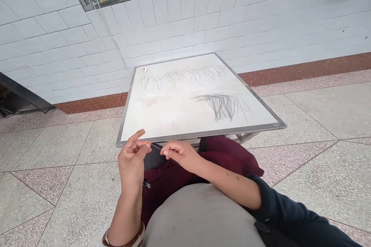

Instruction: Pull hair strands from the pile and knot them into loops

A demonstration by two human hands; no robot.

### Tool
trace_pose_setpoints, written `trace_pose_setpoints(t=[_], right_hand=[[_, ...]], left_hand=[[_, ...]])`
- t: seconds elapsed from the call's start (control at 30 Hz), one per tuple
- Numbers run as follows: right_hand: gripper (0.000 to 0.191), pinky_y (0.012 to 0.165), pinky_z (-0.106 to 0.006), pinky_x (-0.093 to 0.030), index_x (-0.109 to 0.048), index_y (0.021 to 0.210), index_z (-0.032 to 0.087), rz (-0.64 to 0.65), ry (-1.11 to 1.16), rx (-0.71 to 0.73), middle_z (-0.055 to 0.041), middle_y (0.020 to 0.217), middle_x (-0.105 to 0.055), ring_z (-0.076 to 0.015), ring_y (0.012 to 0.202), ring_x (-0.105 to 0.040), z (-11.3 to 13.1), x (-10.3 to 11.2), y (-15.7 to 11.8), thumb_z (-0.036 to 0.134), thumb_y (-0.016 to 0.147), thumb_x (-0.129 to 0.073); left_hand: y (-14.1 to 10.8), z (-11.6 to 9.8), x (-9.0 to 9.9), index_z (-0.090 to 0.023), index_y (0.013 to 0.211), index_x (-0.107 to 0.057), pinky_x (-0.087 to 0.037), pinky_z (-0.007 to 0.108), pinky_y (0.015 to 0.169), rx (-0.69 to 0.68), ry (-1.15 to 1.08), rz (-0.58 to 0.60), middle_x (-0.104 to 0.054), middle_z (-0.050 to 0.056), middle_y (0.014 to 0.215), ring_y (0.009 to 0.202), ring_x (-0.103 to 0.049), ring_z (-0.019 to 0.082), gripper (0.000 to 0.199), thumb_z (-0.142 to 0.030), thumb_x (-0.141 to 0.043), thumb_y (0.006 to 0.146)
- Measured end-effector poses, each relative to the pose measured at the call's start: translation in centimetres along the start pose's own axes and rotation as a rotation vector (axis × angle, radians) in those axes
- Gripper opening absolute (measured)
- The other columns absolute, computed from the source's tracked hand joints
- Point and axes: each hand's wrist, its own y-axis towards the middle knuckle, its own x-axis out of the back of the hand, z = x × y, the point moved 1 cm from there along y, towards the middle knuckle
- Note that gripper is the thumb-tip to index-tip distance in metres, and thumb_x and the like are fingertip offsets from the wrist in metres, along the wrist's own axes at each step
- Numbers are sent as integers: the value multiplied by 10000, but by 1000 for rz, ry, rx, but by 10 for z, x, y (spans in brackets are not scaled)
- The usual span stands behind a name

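Near the front edge of the table, my left hand pinches a thin strand between thumb and finger, with tan tape on two of its fingertips. The fine strand spans the short gap to my right hand, whose thumb and fingers are closed on it. Whether it is wire or thread I cannot tell. A loose pile of dark thin strands lies on the right of the tabletop. Farther back stretches a row of looped strands with their tails toward me.
The white table has a grey metal rim and stands close to a white tiled wall. A small white and red object sits at its far left corner. Dark red cloth covers my lap beneath the front edge.
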Motion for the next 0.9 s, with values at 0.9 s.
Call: trace_pose_setpoints(t=[0.9], right_hand=[[113, 673, -238, -454, -707, 892, 224, -70, -189, 10, 5, 806, -714, -131, 690, -618, 8, 8, 3, 302, 836, -648]], left_hand=[[17, -3, 12, -155, 1121, -674, -502, 244, 697, -8, 22, -6, -644, -18, 710, 690, -574, 109, 499, -256, -771, 642]])
